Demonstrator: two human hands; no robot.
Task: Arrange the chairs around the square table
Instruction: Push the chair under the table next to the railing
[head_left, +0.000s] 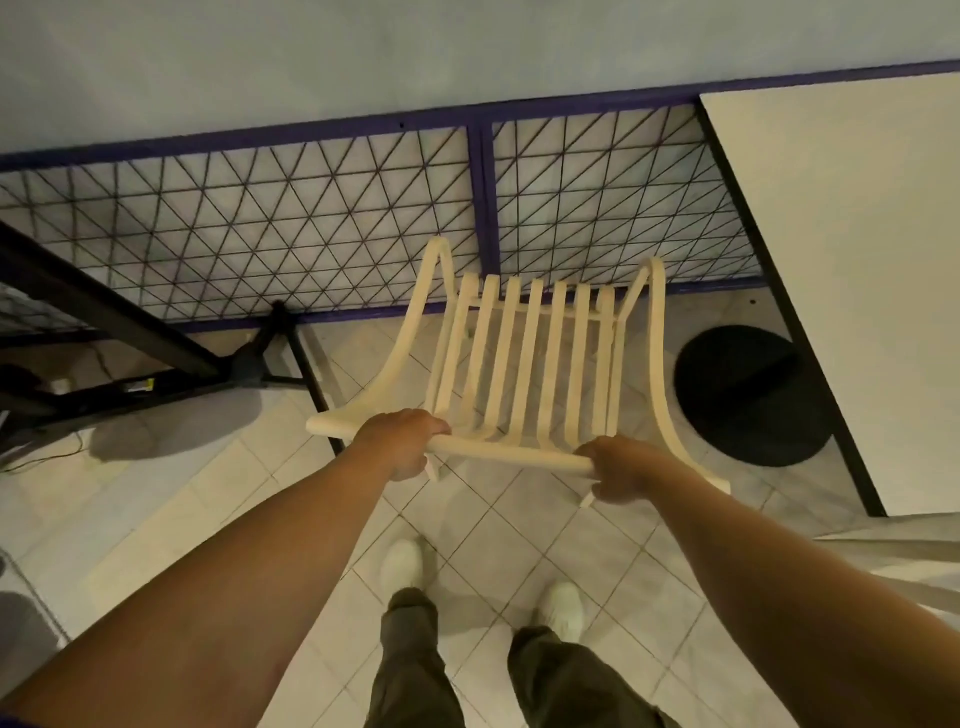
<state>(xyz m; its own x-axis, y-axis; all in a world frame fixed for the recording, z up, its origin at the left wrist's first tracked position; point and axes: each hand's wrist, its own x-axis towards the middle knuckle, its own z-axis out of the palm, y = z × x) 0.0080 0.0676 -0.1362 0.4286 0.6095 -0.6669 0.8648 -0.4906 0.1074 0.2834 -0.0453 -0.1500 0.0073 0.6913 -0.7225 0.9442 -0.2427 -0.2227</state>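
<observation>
A cream plastic chair (524, 358) with a slatted back is in front of me, seen from above and behind. My left hand (402, 441) grips the top rail of its back on the left. My right hand (621, 470) grips the same rail on the right. The white square table (852, 270) with a dark edge stands at the right, its near corner about level with my right hand. The table's round black base (748, 395) rests on the tiled floor just right of the chair. The chair's seat and legs are mostly hidden under its back.
A purple-framed wire mesh fence (483, 208) runs across right behind the chair. A black metal stand (156, 343) with cables sits on the floor at the left. Part of another pale chair (904, 551) shows at the right edge. My feet stand on light tiles (218, 509).
</observation>
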